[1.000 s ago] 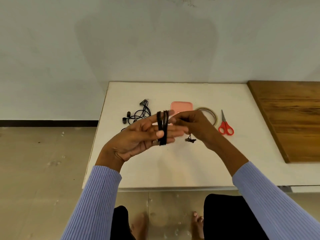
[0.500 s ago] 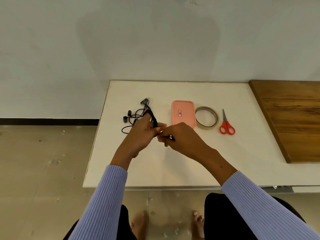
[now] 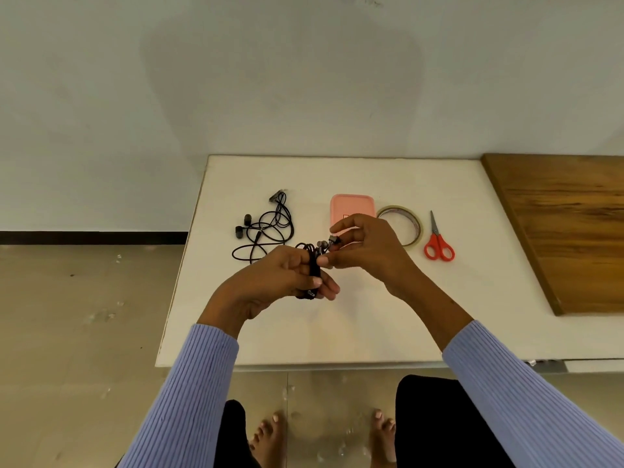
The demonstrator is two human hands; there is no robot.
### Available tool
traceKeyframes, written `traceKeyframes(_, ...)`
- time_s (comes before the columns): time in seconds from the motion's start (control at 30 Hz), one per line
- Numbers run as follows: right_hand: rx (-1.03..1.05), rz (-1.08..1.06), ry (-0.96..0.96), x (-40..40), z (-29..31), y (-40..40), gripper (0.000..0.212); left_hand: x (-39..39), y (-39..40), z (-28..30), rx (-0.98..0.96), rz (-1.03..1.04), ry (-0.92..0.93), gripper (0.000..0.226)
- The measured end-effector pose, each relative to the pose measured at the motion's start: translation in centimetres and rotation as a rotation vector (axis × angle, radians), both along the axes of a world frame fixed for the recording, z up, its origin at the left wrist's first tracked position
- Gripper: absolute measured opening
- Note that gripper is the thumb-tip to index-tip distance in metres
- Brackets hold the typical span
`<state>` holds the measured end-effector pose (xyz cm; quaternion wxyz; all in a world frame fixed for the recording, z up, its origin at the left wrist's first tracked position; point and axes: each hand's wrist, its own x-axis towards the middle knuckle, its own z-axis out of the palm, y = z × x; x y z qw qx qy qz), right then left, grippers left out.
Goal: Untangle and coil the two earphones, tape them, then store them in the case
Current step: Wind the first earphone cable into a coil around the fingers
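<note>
My left hand [image 3: 280, 282] grips a coiled black earphone [image 3: 314, 265] above the middle of the white table [image 3: 337, 329], the coil standing upright between its fingers. My right hand [image 3: 364, 251] pinches the earbud end of that earphone at the coil's top. A second black earphone [image 3: 266, 231] lies loose and tangled on the table to the left, its two buds at the far left. The pink case [image 3: 351, 206] lies closed behind my right hand, partly hidden by it. A roll of tape [image 3: 407, 228] sits right of the case.
Red-handled scissors [image 3: 438, 243] lie right of the tape. A wooden board [image 3: 567, 228] covers the table's right side. A wall stands close behind the table. My knees and bare feet are below the front edge.
The cable was wrapped round my flat left fingers a second ago; now my left hand grips it as a bundle. My right hand has shifted to pinch the earbud end at the top.
</note>
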<state>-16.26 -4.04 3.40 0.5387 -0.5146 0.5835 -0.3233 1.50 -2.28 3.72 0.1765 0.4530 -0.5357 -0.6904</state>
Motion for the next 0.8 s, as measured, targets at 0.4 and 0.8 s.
traceKeyframes(0.4, 0.492, 0.045, -0.561, 0.8, 1.2, 0.8, 0.033, -0.8, -0.6, 0.9, 0.259, 0.244, 0.462, 0.027)
traceKeyframes(0.8, 0.454, 0.008, -0.563, -0.4, 1.0, 0.7, 0.021, 0.0, -0.8, 0.9, 0.244, 0.368, 0.416, 0.027)
